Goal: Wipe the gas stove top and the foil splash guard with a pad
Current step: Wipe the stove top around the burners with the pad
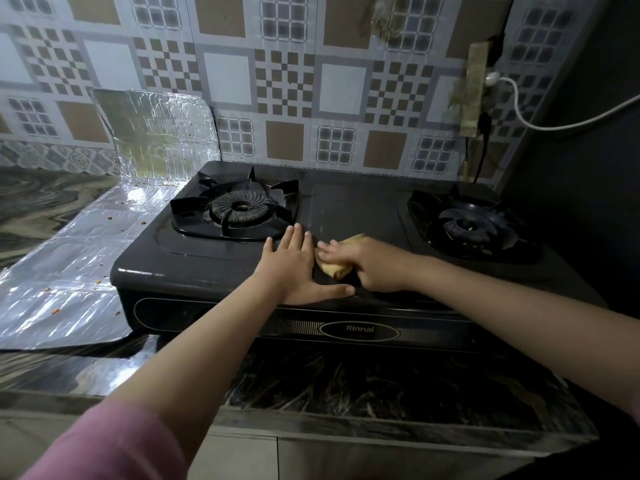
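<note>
While the right hand curls its grip around the yellow pad on the black gas stove top, the left hand lies flat, fingers straight, touching the pad's left edge, the crumb-flecked foil splash guard well left on the bench.

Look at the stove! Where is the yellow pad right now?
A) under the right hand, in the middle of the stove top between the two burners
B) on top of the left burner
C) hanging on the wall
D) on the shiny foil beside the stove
A: the right hand grips the yellow pad on the flat middle of the stove top, between the left burner and the right burner, while the left hand lies flat beside it.
</note>
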